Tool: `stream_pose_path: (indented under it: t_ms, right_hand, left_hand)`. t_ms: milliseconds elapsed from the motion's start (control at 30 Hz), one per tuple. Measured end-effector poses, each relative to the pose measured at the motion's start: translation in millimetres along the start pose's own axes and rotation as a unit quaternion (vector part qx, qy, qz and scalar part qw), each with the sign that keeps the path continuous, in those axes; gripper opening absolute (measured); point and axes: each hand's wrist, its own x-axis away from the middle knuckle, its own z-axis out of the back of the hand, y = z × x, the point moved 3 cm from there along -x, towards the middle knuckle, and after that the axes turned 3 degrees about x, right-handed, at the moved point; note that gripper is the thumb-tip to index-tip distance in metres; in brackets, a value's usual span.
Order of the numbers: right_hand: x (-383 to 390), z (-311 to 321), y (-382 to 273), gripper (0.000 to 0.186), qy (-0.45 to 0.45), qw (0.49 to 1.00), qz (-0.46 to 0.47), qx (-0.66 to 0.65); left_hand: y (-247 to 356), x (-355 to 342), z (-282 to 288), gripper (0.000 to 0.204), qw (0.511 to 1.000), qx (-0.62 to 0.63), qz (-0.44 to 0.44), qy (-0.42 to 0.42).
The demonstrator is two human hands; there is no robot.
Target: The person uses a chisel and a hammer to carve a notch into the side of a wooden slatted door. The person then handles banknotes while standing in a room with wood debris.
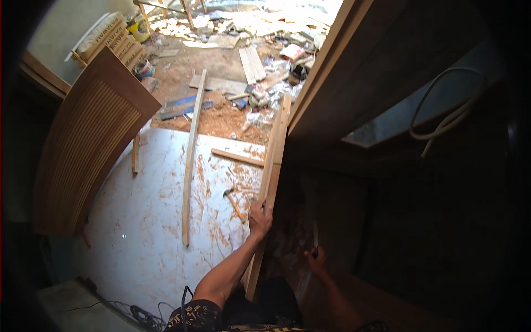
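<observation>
Slanting at far left, brown grooved panel (91, 146) | wooden strip (192, 149) on pale floor (146, 193) | hammer (238, 209) on the same floor | left hand (259, 219), fingers curled over long timber (270, 166) at centre | right hand (317, 262) in shadow, fingers wrapped round dark-handled tool (315, 252), its thin blade (315, 231) pointing away

Head fisheye cam | from above wooden beam's (270, 166) near end | faces down and forward along it | close range
</observation>
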Motion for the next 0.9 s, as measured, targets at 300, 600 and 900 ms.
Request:
stream_pose_path:
  t_ms: [300,600,900]
  right_hand:
    - [17.2,12.7,23.4,0.037,-0.045,0.996,-0.007,0.074]
    - [-14.2,-1.8,40.9,0.050,-0.057,0.998,0.011,0.029]
    - [-11.2,-65.0,-119.3,0.052,-0.258,0.959,0.080,0.079]
  left_hand:
    - [-3.5,-36.0,-5.5,0.058,0.998,0.006,0.026,-0.052]
    - [90.2,-77.3,90.8,0.030,0.997,0.066,-0.023,-0.020]
    - [254.0,-31.4,449.2,0.037,0.998,-0.063,0.004,-0.030]
